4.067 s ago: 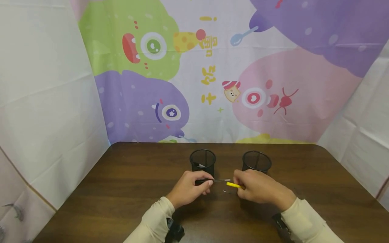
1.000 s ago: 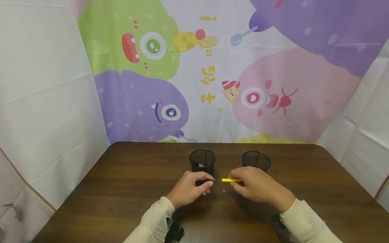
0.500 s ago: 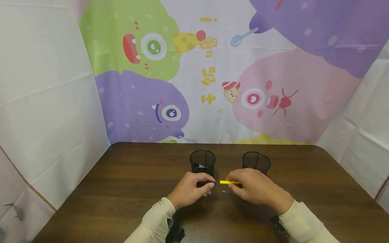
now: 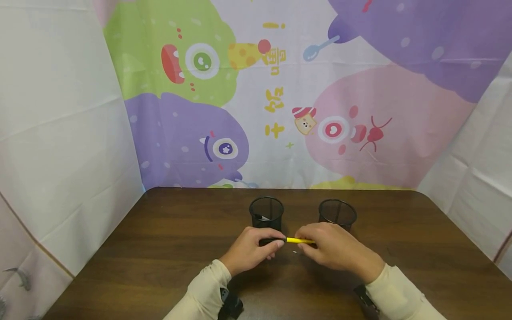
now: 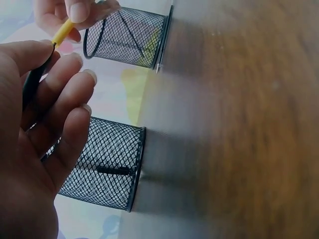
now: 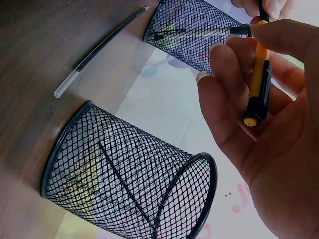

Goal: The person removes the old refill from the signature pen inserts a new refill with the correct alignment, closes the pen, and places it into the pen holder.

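Yellow barrel (image 4: 294,240) has closed the gap to the black section (image 4: 271,242): our L hand (image 4: 250,249) pinches the black section, our R hand (image 4: 336,249) grips the barrel, end to end, prob. to keep 'em aligned. Below, loose refill (image 6: 99,46) on table (image 4: 188,226), w/ 2 mesh cups (image 4: 267,225) beyond.

Comes to one left hand (image 4: 251,250) and one right hand (image 4: 335,249), two in all, plus two cream sleeves (image 4: 404,291) and two black wrist devices (image 4: 231,306). Adds up to one yellow barrel (image 4: 298,240) and one black section (image 5: 32,85), making two pen pieces held, with one left mesh cup (image 4: 266,224) and one right mesh cup (image 4: 335,212), one white-and-black pen (image 4: 262,218) inside the left one, and one loose refill (image 6: 98,49). Totals, besides, one wooden table (image 4: 180,231) and one printed backdrop (image 4: 296,89) bearing three one-eyed monster faces (image 4: 202,62).
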Tool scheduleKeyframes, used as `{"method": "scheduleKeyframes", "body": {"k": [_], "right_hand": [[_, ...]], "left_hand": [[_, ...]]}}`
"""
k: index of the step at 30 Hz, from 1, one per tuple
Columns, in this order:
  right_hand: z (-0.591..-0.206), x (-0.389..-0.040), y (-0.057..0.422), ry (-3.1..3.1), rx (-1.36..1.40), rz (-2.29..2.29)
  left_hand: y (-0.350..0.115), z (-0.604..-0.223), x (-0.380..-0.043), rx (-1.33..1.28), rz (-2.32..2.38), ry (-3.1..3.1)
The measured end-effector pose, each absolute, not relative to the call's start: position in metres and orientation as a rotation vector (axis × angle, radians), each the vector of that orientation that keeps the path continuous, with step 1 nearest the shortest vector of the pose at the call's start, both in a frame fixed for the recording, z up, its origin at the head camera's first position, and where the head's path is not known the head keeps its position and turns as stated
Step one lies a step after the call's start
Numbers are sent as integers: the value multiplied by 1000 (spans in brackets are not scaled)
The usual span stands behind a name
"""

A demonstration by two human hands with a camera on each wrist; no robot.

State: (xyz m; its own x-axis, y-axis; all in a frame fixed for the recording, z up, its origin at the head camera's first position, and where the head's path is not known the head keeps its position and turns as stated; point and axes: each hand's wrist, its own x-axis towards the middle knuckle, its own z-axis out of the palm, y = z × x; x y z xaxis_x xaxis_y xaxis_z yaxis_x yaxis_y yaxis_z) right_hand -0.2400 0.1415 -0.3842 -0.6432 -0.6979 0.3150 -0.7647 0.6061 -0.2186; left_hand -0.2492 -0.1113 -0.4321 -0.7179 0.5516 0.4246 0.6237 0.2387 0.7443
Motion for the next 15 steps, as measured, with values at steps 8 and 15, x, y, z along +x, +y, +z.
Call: {"method": "scheduleKeyframes", "body": {"k": [8, 15], "right_hand": [[-385, -240, 141, -2638, 1205, 519], [-387, -240, 140, -2607, 1226, 532]], "left_hand": [[-110, -430, -248, -1102, -1494, -2439], [-105, -411, -232, -1047, -1520, -2443]]}}
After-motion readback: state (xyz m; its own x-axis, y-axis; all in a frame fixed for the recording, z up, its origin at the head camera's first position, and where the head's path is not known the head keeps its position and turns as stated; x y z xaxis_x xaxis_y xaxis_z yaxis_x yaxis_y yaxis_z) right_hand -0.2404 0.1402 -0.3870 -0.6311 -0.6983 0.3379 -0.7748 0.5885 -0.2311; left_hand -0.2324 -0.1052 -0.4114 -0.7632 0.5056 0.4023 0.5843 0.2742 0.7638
